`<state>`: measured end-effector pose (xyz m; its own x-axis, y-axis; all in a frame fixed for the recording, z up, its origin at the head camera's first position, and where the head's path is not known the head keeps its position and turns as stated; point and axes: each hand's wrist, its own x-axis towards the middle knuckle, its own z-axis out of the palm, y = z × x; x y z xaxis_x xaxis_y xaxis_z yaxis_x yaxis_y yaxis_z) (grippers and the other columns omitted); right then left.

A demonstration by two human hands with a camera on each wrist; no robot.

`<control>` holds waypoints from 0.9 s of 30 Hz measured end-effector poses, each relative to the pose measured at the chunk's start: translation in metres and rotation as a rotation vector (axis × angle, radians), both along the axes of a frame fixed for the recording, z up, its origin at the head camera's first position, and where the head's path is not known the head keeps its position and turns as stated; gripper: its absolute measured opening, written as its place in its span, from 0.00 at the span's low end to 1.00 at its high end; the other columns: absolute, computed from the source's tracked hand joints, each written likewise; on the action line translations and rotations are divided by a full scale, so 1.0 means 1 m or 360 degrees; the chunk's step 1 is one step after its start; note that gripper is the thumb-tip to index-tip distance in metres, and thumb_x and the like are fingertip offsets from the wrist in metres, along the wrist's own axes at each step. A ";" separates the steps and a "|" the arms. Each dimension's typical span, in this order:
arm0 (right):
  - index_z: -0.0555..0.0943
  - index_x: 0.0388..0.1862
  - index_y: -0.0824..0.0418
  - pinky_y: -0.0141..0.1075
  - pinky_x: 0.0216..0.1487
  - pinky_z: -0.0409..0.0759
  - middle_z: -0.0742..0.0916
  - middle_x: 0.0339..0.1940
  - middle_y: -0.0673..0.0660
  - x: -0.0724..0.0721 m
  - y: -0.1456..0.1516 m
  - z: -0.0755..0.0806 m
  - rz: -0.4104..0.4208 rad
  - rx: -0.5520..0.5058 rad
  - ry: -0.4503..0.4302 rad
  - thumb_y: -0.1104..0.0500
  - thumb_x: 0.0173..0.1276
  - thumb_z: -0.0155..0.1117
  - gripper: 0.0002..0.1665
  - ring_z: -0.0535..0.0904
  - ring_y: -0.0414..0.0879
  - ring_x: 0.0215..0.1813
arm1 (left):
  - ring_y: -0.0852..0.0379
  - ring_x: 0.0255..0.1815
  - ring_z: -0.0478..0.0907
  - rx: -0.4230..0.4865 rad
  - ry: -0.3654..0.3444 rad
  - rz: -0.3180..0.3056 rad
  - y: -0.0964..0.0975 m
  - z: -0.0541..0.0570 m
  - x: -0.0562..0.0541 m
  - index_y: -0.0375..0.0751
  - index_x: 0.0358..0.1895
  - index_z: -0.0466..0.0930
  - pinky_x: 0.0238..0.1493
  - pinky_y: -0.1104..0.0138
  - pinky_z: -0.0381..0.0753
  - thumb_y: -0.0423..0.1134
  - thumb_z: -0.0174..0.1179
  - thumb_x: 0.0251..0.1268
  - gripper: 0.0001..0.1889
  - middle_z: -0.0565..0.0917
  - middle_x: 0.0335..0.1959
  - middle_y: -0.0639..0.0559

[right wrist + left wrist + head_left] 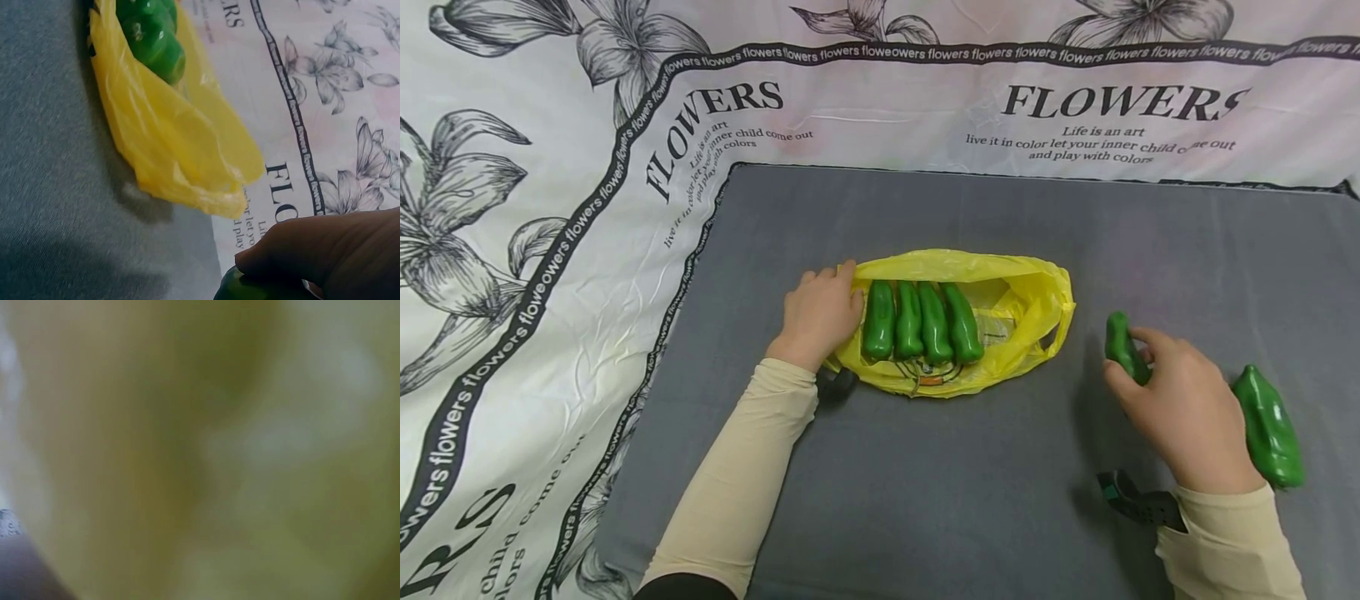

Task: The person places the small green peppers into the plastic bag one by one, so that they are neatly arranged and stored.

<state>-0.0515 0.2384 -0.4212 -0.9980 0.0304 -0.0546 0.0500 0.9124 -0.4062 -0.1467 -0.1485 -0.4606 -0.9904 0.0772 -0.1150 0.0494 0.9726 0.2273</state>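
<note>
A yellow plastic bag (947, 265) lies with its mouth spread. Several green peppers (934, 325) sit side by side inside it, toward its left end. My left hand (818, 315) grips the bag's left edge; yellow film blurs the left wrist view. Right of the bag, my right hand (1187, 408) holds one green pepper (1124, 348) between thumb and fingers, apart from the bag. In the right wrist view the held pepper (259, 286) shows only at the bottom, below the thumb. Another green pepper (1270, 427) lies on the cloth beside the right hand.
Grey cloth (940, 483) covers the middle of the table, bordered by white fabric (895, 108) printed with flowers and lettering. A dark wrist device (1142, 500) is strapped at the right sleeve. Part of another dark object (837, 385) shows beside the left wrist.
</note>
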 end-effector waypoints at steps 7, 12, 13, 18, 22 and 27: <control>0.76 0.69 0.73 0.51 0.30 0.76 0.84 0.50 0.73 -0.002 -0.010 0.005 0.0039 0.0001 0.0071 0.53 0.74 0.66 0.33 0.81 0.63 0.41 | 0.35 0.63 0.77 -0.0001 0.0003 -0.0003 0.000 -0.001 -0.001 0.46 0.82 0.64 0.52 0.38 0.83 0.50 0.48 0.85 0.29 0.77 0.72 0.39; 0.76 0.70 0.72 0.50 0.31 0.76 0.84 0.49 0.72 -0.004 -0.016 0.007 0.0047 0.0001 0.0078 0.53 0.73 0.67 0.33 0.81 0.61 0.40 | 0.35 0.62 0.77 -0.0004 0.0007 -0.0006 0.000 -0.001 -0.001 0.46 0.82 0.64 0.51 0.38 0.83 0.50 0.47 0.85 0.29 0.78 0.71 0.40; 0.76 0.70 0.72 0.50 0.31 0.76 0.84 0.50 0.72 -0.005 -0.018 0.008 0.0048 0.0001 0.0074 0.53 0.73 0.66 0.33 0.81 0.61 0.40 | 0.35 0.62 0.77 -0.0002 0.0007 -0.0005 0.000 -0.001 -0.001 0.46 0.82 0.64 0.51 0.38 0.83 0.50 0.47 0.85 0.29 0.78 0.71 0.40; 0.76 0.70 0.71 0.46 0.27 0.75 0.84 0.49 0.71 -0.006 -0.022 0.011 0.0048 -0.0015 0.0099 0.52 0.74 0.67 0.33 0.81 0.61 0.39 | 0.35 0.62 0.77 0.0011 0.0014 -0.0017 0.000 -0.001 -0.001 0.45 0.82 0.65 0.51 0.38 0.83 0.50 0.48 0.85 0.29 0.78 0.71 0.39; 0.77 0.70 0.70 0.46 0.26 0.75 0.84 0.49 0.71 -0.007 -0.026 0.014 0.0045 -0.0022 0.0115 0.52 0.73 0.67 0.33 0.81 0.61 0.39 | 0.35 0.61 0.77 0.0004 0.0021 -0.0016 -0.001 -0.002 -0.002 0.46 0.82 0.65 0.49 0.39 0.84 0.50 0.47 0.85 0.29 0.79 0.70 0.39; 0.78 0.70 0.69 0.51 0.31 0.75 0.85 0.49 0.70 -0.008 -0.032 0.018 0.0051 -0.0038 0.0136 0.52 0.73 0.66 0.32 0.81 0.62 0.43 | 0.35 0.61 0.77 -0.0003 0.0015 -0.0011 -0.001 -0.001 -0.001 0.46 0.82 0.65 0.49 0.39 0.84 0.50 0.48 0.85 0.29 0.79 0.70 0.40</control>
<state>-0.0599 0.2066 -0.4028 -0.9995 -0.0020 0.0302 -0.0148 0.9029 -0.4296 -0.1480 -0.1494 -0.4620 -0.9908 0.0837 -0.1059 0.0581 0.9727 0.2249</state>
